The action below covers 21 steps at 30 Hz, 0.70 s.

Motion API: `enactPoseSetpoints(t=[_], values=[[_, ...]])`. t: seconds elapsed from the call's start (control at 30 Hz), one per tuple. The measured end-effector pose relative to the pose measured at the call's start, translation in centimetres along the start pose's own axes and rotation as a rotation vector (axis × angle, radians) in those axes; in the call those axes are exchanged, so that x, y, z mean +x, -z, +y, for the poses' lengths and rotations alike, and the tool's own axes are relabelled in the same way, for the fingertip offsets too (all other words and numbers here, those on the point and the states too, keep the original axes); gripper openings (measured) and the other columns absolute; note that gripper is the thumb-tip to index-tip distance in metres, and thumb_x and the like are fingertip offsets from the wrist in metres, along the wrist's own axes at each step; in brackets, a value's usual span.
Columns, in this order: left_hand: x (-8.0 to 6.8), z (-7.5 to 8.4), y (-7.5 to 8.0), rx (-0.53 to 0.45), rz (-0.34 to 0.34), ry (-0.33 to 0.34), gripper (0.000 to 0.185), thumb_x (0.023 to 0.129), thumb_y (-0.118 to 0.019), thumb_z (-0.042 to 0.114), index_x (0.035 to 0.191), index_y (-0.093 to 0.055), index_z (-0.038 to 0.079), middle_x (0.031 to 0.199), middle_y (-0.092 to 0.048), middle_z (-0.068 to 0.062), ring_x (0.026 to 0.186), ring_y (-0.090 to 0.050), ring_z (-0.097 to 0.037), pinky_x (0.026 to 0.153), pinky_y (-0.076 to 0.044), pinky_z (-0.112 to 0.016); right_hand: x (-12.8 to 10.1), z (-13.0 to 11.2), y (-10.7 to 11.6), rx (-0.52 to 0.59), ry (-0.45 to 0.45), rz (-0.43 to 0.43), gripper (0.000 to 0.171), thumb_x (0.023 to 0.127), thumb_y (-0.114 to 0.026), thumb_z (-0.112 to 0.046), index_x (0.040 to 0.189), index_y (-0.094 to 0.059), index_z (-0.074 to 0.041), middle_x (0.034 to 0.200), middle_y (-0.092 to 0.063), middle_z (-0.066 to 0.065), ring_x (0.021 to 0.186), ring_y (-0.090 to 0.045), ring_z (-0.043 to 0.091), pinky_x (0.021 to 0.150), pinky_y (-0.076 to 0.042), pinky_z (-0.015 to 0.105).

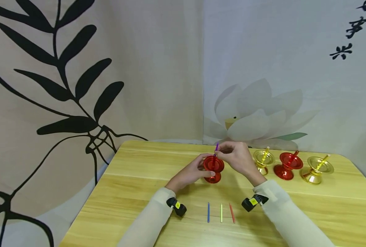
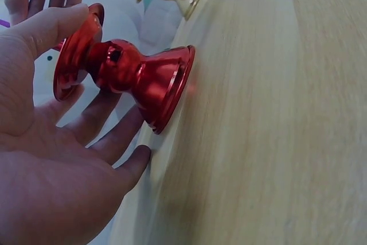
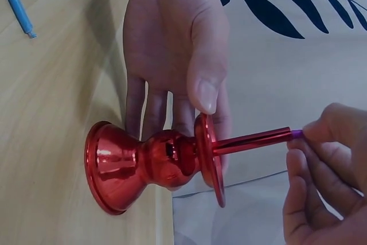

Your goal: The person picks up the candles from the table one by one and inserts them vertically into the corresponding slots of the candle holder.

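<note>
- Head view showed us the red candle holder (image 1: 213, 168) standing upright on the wooden surface (image 1: 139, 192), near its middle, between our two hands.
- Our left hand (image 1: 187, 175) came at the holder from the left; in the right wrist view its thumb (image 3: 205, 84) lay against the rim of the top dish and its straight fingers (image 3: 150, 107) reached down behind the stem, steadying rather than clamping it.
- Our right hand (image 1: 236, 157) hovered just above and to the right of the dish, its fingertips (image 3: 321, 136) pinching the upper end of a purple candle (image 1: 216, 147).
- What mattered was the line of that candle: its long axis ran nearly straight along the holder's own axis, lower end seated at the centre of the dish, pinched end pointing up and away from the base. In the right wrist view the shaft looked red from the dish's reflection, purple only beside the fingers.
- Of the two hands, the right was the one on the candle; the left touched only the holder.
- Nearer to us on the surface lay three loose candles side by side, apart from each other: blue (image 1: 208, 212), yellow-green (image 1: 221, 212) and red (image 1: 231, 212).
- Off to the right stood three more holders in a row, each with a stick in it: gold (image 1: 263, 159), red (image 1: 288, 165), gold (image 1: 317, 168).
</note>
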<state>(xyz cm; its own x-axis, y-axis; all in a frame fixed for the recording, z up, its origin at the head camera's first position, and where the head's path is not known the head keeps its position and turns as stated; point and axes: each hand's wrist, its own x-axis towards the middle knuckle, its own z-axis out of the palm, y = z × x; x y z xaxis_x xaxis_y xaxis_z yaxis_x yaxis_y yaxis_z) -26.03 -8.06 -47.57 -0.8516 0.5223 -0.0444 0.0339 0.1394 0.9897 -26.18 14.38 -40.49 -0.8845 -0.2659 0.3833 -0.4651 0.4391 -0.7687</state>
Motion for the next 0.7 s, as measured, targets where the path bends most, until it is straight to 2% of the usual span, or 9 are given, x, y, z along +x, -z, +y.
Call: enactPoseSetpoints(t=[0.7], values=[[0.07,-0.12,-0.08,-0.004,0.002,-0.002,0.073,0.104,-0.079,0.022,0.166,-0.042,0.019,0.149,-0.066,-0.007,0.142,-0.059,-0.023,0.117,-0.048,-0.046,-0.04,0.10,-0.12,-0.031,0.026,-0.004,0.005,0.093,-0.084,-0.004,0.098,-0.084,-0.002,0.094,-0.081,0.004,0.087,-0.078,0.021,0.074,-0.062,0.027]])
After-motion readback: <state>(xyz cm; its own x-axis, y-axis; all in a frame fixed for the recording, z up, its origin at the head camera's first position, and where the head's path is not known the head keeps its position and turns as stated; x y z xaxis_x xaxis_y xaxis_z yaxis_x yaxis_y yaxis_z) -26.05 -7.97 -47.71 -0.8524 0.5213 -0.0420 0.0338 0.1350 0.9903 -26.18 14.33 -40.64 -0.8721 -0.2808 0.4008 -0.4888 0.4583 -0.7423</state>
